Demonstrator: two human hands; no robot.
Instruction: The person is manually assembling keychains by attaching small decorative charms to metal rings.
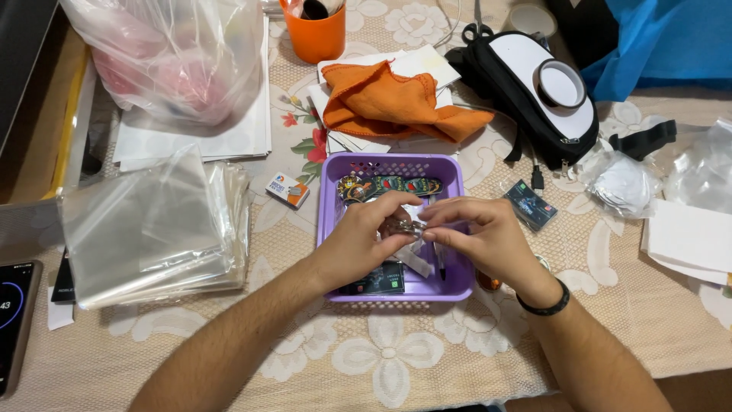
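My left hand (pixel 364 236) and right hand (pixel 476 233) meet over the purple basket (pixel 455 284), fingertips pinched together on a small shiny item (pixel 406 226) held just above it; I cannot tell what it is. Packets (pixel 389 185) lie in the basket. On the desk (pixel 381 366), clear sleeves (pixel 149 229) stack to the left and an orange cloth (pixel 393 103) lies beyond.

Bare forearms, no sleeves — a black band (pixel 546 305) circles the right wrist, left wrist unadorned
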